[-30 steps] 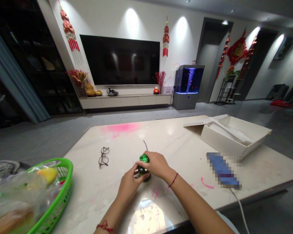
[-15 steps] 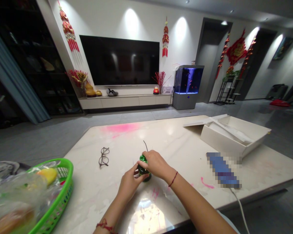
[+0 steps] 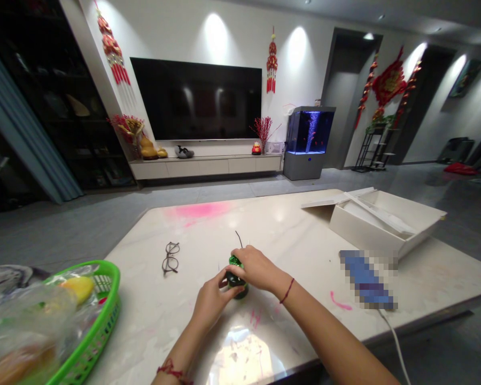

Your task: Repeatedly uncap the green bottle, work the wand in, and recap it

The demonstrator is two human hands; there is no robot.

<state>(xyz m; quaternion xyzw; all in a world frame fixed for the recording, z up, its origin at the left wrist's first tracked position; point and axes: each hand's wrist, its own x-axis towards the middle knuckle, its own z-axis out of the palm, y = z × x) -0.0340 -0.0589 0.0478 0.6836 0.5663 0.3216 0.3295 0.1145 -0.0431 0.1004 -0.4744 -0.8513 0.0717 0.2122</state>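
Both hands close around a small dark round object with a shiny green top [image 3: 235,260], standing on the pale marble-look table [image 3: 136,299]. My left hand [image 3: 212,297] grips its lower part from the left, thumb across the near side. From the right, my right hand [image 3: 256,267] has its fingers wrapped over the shiny green part. What exactly the object is cannot be made out, as fingers cover much of it. A thin black wire-like strand [image 3: 239,239] sticks out just beyond my right hand; where it is attached is hidden.
Eyeglasses [image 3: 171,258] lie left of my hands. A green basket [image 3: 114,283] with bagged items is at the left edge. On the right are a pixelated blue phone-like item [image 3: 366,280] with a white cable [image 3: 396,342] and an open white box [image 3: 364,235]. Pink stains mark the table.
My right hand and wrist have shifted very slightly. Both hands stay on the small green-topped object, which has not visibly moved.
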